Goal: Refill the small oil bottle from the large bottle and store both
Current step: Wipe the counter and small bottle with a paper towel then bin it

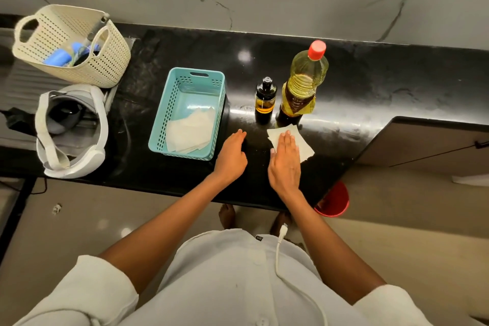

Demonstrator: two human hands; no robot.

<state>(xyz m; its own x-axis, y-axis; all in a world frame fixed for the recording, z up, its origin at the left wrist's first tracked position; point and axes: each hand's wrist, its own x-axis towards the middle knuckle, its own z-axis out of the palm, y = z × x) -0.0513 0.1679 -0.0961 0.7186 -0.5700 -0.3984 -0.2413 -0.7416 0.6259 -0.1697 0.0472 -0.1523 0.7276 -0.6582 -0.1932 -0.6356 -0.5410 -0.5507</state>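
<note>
A small dark oil bottle (265, 99) with a black cap stands on the black counter (370, 92), partly filled with amber oil. Right beside it stands the large bottle (304, 79) of yellow oil, red cap on. My right hand (284, 164) lies flat, palm down, on a white paper napkin (304, 144) just in front of the bottles. My left hand (232, 156) rests on the counter with loosely curled fingers and holds nothing, between the napkin and a teal basket (169, 103).
The teal basket holds folded white napkins (188, 132). A cream perforated basket (105, 61) with blue items sits at far left, a white headset (71, 130) in front of it. A red bucket (334, 201) stands on the floor under the counter edge.
</note>
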